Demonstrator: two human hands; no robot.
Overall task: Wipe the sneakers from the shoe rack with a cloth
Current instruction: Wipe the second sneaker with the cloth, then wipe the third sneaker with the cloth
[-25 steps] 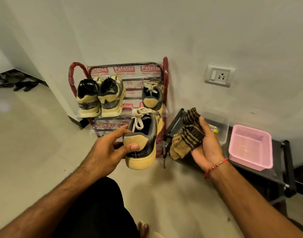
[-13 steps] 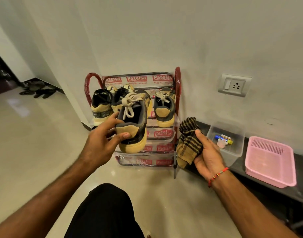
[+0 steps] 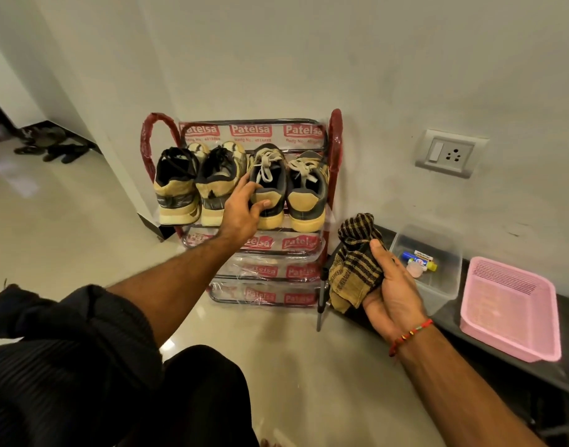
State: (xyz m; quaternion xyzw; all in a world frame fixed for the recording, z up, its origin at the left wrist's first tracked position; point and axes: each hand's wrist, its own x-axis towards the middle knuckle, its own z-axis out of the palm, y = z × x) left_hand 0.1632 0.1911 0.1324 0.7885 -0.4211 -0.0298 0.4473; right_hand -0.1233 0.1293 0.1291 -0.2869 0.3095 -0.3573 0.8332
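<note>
A red metal shoe rack [image 3: 336, 146] stands against the wall with several tan-and-black sneakers on its top shelf. My left hand [image 3: 241, 208] reaches to the third sneaker [image 3: 270, 188], fingers and thumb wrapped round its heel as it sits on the shelf between a dark-laced sneaker [image 3: 220, 182] and the rightmost sneaker [image 3: 309, 195]. My right hand [image 3: 391, 291] holds a bunched brown-and-black checked cloth [image 3: 354, 262] to the right of the rack, low down.
A low black bench [image 3: 508, 372] at the right carries a clear plastic box [image 3: 450, 279] with small tubes and a pink basket [image 3: 508, 343]. A wall socket [image 3: 450, 154] sits above it. Dark shoes [image 3: 51, 146] lie on the floor far left. My knees fill the bottom.
My left hand carried the sneaker up and away from me and set it on the rack's top shelf beside the rightmost sneaker. The right hand kept the cloth.
</note>
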